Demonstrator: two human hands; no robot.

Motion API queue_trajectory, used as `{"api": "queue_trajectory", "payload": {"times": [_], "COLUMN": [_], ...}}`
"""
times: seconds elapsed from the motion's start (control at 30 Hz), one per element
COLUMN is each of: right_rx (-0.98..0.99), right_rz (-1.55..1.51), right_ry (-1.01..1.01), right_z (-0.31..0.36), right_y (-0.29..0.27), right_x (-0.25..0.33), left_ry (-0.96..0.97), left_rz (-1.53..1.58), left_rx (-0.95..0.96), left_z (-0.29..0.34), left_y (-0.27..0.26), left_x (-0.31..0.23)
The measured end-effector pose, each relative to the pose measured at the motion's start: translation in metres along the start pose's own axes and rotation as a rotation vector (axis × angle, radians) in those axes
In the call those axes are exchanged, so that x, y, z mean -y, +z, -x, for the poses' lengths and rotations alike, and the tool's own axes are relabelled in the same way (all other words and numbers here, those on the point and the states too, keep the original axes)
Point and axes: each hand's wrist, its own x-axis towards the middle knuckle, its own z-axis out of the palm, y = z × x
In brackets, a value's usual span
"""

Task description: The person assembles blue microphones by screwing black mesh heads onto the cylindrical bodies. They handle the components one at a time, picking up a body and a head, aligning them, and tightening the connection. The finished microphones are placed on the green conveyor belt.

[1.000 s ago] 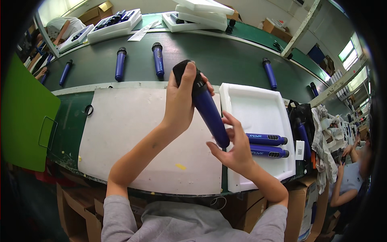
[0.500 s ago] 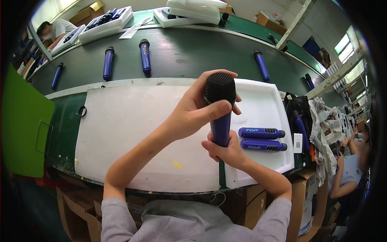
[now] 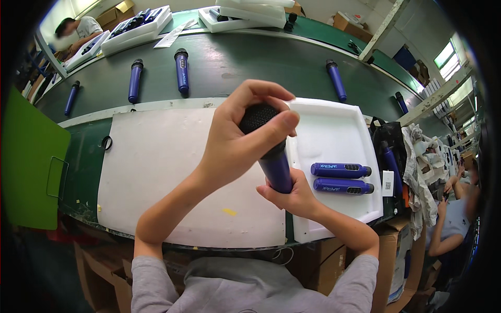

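Note:
A microphone with a blue body and black mesh head is held up above the table, its head leaning to the left. My right hand is closed round the lower end of the blue body. My left hand curls about the mesh head, fingers over the top and thumb across the near side; part of the grip is hidden. Two blue microphone bodies without mesh heads, an upper body and a lower body, lie side by side in a white foam tray to the right.
A white sheet covers the table, with a black ring at its left. Behind runs a green belt carrying several microphones. A green panel stands left; a black bag hangs right. Co-workers sit farther off.
The microphone's head has tilted left, and my left hand has moved left with it. My right hand keeps its hold. The microphones on the belt have shifted slightly left.

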Motion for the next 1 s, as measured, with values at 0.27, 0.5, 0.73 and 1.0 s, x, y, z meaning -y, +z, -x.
{"api": "queue_trajectory", "payload": {"times": [0.27,0.5,0.73,1.0], "right_rx": [0.232,0.223,0.419,-0.158], "right_rz": [-0.191,-0.189,-0.386,0.209], "right_ry": [0.129,0.158,0.219,-0.169], "right_z": [0.004,0.004,0.005,0.004], "right_y": [-0.006,-0.006,-0.012,-0.001], "right_x": [0.003,0.003,-0.003,0.006], "left_ry": [-0.006,0.014,0.113,0.012], "left_rz": [0.225,0.202,0.086,0.029], "left_rx": [-0.022,0.102,0.261,-0.062], "left_z": [0.001,-0.001,-0.003,0.006], "left_y": [0.004,0.000,-0.006,0.002], "left_x": [0.003,0.000,0.005,-0.014]}}
